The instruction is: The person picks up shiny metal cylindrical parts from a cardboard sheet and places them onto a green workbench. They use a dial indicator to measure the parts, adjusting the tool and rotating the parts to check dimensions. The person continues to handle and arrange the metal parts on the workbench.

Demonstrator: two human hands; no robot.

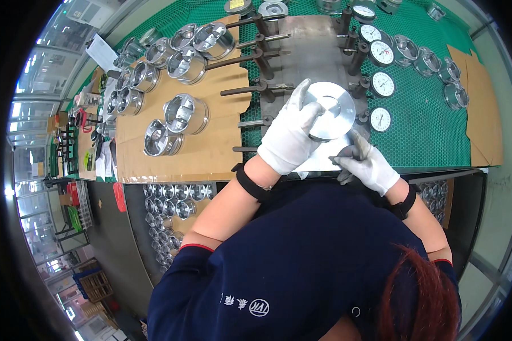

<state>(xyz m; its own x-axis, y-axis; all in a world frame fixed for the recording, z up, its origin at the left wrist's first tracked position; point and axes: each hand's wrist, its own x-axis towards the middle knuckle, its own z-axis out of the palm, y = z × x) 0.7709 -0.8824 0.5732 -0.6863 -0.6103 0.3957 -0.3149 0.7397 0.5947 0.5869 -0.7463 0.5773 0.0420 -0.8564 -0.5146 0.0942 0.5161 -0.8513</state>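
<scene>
My left hand (pixel 293 128), in a white glove, grips a silver piston (pixel 338 116) with its flat round crown facing up. The piston is over the near part of a grey metal plate (pixel 310 48). Just below and right of the piston is my right hand (pixel 370 167), in a white glove with grey, dirty-looking fingertips. Its fingers are bent in toward the thumb, and what is between them, if anything, is hidden. Dial gauges (pixel 380 119) on dark posts line the plate's right side. Dark rods (pixel 253 91) on posts stick out on its left.
Several pistons (pixel 186 113) stand on brown cardboard (pixel 216 153) to the left. More pistons (pixel 425 61) stand on the green mat (pixel 432 131) to the right. Rows of pistons (pixel 176 200) fill a shelf below the bench. A second cardboard sheet (pixel 483 113) lies at the right edge.
</scene>
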